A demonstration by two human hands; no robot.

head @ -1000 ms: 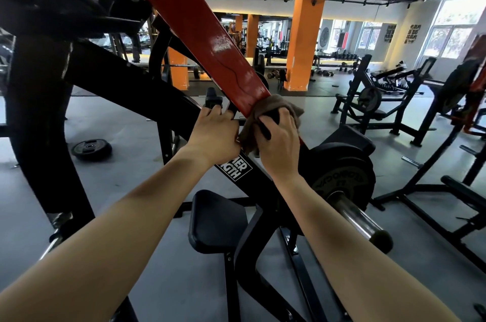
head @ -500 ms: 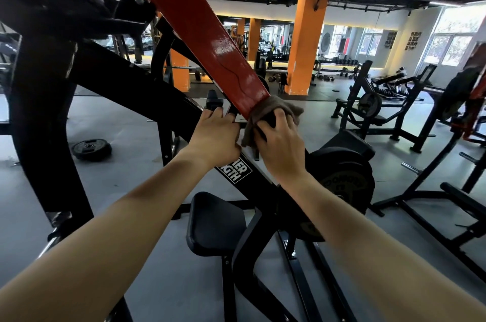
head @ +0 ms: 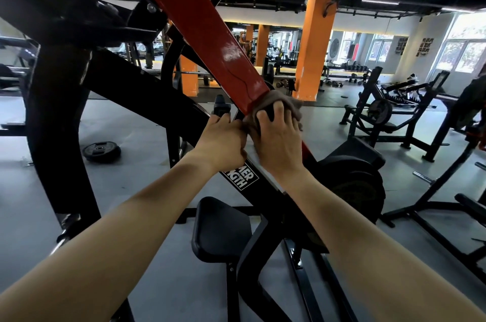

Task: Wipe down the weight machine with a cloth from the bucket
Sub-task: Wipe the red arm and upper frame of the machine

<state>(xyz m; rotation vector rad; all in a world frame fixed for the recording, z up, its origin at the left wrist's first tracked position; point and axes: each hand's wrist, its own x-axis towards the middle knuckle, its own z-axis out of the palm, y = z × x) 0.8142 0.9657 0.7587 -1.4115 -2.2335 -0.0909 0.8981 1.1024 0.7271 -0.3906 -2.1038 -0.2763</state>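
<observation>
– Right hand (head: 276, 142) is curled over the cloth (head: 288, 104), pressing it round the red arm (head: 210, 40) of the weight machine, right at the arm's lower end.
– And the left hand (head: 221, 142)?
– Fingers curled, knuckles up, touching the cloth's near edge. Whether it pinches the cloth or grips the metal underneath, I cannot tell; its fingertips are hidden.
– So what might go wrong?
– My guess is that the arm pivots, and a weight plate (head: 355, 187) sits on the machine near the hands, lower down. Lean hard into the wipe and the arm could swing, dragging both wrists along.
– Anything else?
– The cloth is bunched on the far side. If it slips off the edge, bare fingers meet painted steel. A dark wavy mark (head: 238, 79) just above the cloth may be cracked paint, which could snag fibres.
– Bucket?
– Not in view. The seat pad (head: 221, 227) lies beneath the hands, so if the cloth is wet, drips would likely land there.
– And the sticker?
– The label (head: 243, 177) sits just beside the left wrist; wet rubbing could lift a corner.
</observation>
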